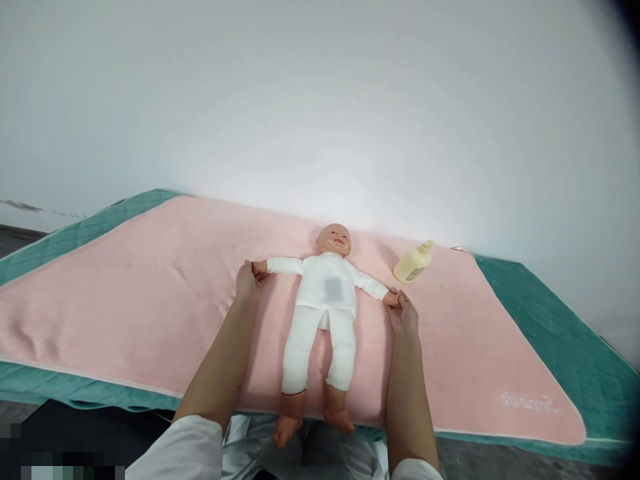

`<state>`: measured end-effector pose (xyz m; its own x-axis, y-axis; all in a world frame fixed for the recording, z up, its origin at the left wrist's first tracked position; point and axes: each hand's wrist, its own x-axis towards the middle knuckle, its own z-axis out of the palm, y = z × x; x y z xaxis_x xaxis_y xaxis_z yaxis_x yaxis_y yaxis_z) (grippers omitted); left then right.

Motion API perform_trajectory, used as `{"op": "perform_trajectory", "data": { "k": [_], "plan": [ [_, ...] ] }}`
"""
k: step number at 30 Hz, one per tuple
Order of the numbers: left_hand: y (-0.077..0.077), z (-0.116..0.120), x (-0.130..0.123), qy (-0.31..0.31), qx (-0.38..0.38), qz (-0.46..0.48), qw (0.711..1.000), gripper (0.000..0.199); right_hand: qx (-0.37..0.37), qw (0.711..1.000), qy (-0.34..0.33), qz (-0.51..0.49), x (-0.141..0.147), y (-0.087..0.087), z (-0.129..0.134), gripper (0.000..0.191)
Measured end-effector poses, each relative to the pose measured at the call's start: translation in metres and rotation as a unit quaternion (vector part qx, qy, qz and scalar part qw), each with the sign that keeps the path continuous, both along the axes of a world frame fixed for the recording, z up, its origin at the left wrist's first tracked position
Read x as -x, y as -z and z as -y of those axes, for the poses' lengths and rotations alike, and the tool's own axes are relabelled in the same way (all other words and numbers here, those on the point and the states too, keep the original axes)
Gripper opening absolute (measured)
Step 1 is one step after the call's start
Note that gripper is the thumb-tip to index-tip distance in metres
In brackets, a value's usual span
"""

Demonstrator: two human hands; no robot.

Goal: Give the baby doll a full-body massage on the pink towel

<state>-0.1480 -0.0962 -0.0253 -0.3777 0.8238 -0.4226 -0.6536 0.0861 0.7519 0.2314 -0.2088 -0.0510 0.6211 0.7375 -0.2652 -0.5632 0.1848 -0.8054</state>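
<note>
- Head view: a bald doll [327, 283] lay face up in the middle of a pink blanket [165, 287], its head toward 12 o'clock and its bare feet toward 6 o'clock, at the near edge.
- Around the doll's body went a white long-sleeved shirt [310, 283], with white trousers [297, 360] below; a grey patch (too blurred to read) showed on the chest.
- At about 10 o'clock from the doll's middle, the left hand [247, 281] had its fingers closed on one small doll hand, and that arm was spread out sideways.
- At about 3 o'clock, the right hand [407, 312] pinched the other doll hand between thumb and fingers, with that arm stretched out and angled toward the near edge.
- Both hands were well apart, one on each side of the doll.
- Near the right hand, at about 2 o'clock from the doll, was a pale yellow bottle [413, 265] with dark print, its top pointing toward 1 o'clock; no hand touched it.
- Under the blanket was a green quilted mattress [565, 333], showing at its sides, and faint lettering marked the blanket at 4 o'clock.
- Beyond, at 12 o'clock, rose a plain pale wall [320, 100].
</note>
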Motion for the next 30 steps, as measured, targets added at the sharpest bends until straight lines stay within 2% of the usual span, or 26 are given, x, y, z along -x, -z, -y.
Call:
{"op": "perform_trajectory", "data": {
  "k": [7,14,23,25,30],
  "plan": [
    [0.002,0.001,0.001,0.004,-0.016,-0.007,1.0,0.024,0.007,0.999,0.012,0.039,-0.001,0.009,-0.003,0.016],
    [-0.009,0.008,-0.003,0.014,-0.022,-0.016,1.0,0.032,-0.008,0.998,-0.016,0.055,0.002,0.0,0.0,0.025],
    [-0.013,0.009,-0.003,-0.02,-0.042,0.066,0.997,0.032,-0.036,0.997,-0.031,0.068,0.004,-0.006,0.006,0.059],
    [-0.013,0.01,-0.003,-0.018,-0.052,0.063,0.997,0.031,-0.048,0.996,-0.024,0.076,0.005,-0.007,0.005,0.059],
    [-0.006,0.008,-0.001,-0.011,-0.099,0.038,0.994,0.026,-0.036,0.994,0.023,0.096,0.003,-0.001,0.0,0.041]
  ]
}}
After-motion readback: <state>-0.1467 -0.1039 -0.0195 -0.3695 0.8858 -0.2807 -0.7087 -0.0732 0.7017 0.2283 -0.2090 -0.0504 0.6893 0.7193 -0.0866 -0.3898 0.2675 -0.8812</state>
